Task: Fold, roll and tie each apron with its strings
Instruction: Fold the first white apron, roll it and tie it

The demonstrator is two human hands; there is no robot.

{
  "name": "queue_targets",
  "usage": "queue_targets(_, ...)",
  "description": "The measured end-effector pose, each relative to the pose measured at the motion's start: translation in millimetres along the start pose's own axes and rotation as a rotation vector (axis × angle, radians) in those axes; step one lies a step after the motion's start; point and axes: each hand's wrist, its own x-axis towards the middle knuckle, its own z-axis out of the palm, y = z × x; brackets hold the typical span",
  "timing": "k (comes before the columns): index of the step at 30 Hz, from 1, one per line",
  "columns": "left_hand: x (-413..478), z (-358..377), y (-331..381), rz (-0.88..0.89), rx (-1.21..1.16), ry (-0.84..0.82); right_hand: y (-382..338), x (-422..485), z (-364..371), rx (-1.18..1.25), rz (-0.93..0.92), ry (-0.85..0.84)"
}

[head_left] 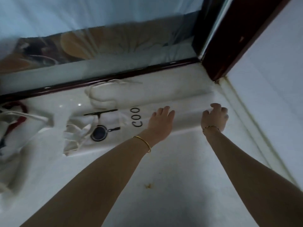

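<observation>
A white apron [114, 128] with black letters and a frying-pan print lies folded into a long strip on the white floor [164, 185]. Its loose strings [77, 136] are bunched at the left end. My left hand [161, 122] lies flat on the strip just right of the letters, fingers straight. My right hand [216, 115] is at the strip's right end, its fingers curled over the far edge of the cloth. A rolled white apron [105, 95] lies just behind, against the dark frame.
More white cloth with red and dark trim [14, 128] is heaped at the far left. A glass panel in a dark wooden frame [114, 76] runs along the back. A white wall [270, 79] closes the right side. A small brown stain [148, 185] marks the floor.
</observation>
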Motion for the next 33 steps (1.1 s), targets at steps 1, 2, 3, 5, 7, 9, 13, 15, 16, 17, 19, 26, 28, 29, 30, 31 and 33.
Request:
queue_targets(1, 10.7, 3.6, 8.6, 0.005, 0.012, -0.023, 8.1, 12.2, -5.0, -0.078, 0.008, -0.009)
queue_targets(2, 22.1, 6.5, 15.9, 0.009, 0.024, -0.048, 15.5, 23.9, -8.7, -0.146, 0.018, -0.039)
queue_targets(3, 32.1, 9.9, 20.5, 0.011, 0.037, -0.075, 21.3, 33.0, -10.9, -0.198, 0.027, -0.084)
queue_targets(5, 54.2, 14.8, 27.5, 0.004, 0.062, -0.118, 32.7, 48.6, -12.0, -0.271, 0.03, -0.202)
queue_targets(7, 73.3, 17.8, 27.4, -0.025, 0.089, -0.134, 41.2, 55.1, -8.2, -0.326, 0.012, -0.271)
queue_targets(9, 90.8, 20.3, 24.6, -0.074, 0.117, -0.114, 48.6, 62.1, -5.4, -0.379, -0.032, -0.253)
queue_targets(13, 110.2, 20.1, 20.3, -0.163, 0.187, -0.007, 58.2, 75.3, -7.4, -0.307, -0.017, -0.304)
queue_targets(15, 113.0, 20.1, 20.5, -0.152, 0.208, -0.013, 60.9, 77.8, -8.8, -0.2, 0.039, -0.346)
queue_targets(16, 112.3, 21.0, 20.3, -0.132, 0.219, -0.014, 61.9, 78.0, -9.5, -0.159, 0.068, -0.355)
queue_targets(17, 109.9, 21.8, 20.0, -0.11, 0.225, -0.01, 62.8, 77.1, -10.0, -0.14, 0.091, -0.359)
queue_targets(19, 102.7, 24.9, 18.8, -0.068, 0.224, 0.009, 66.3, 72.2, -10.5, -0.144, 0.124, -0.356)
queue_targets(26, 80.5, 32.0, 23.3, -0.096, 0.21, 0.05, 73.2, 56.2, -14.9, -0.183, 0.152, -0.376)
queue_targets(28, 79.0, 31.1, 24.0, -0.115, 0.207, 0.05, 72.7, 54.7, -16.6, -0.182, 0.159, -0.399)
queue_targets(29, 79.9, 29.4, 23.9, -0.12, 0.197, 0.044, 72.3, 54.1, -17.2, -0.184, 0.159, -0.407)
queue_targets(30, 81.1, 27.7, 24.2, -0.125, 0.182, 0.036, 71.8, 53.4, -17.7, -0.193, 0.154, -0.41)
queue_targets(31, 81.6, 25.8, 24.8, -0.133, 0.171, 0.024, 71.6, 52.8, -17.3, -0.205, 0.147, -0.41)
queue_targets(33, 82.2, 23.6, 25.4, -0.156, 0.162, 0.006, 72.2, 51.6, -15.9, -0.225, 0.137, -0.407)
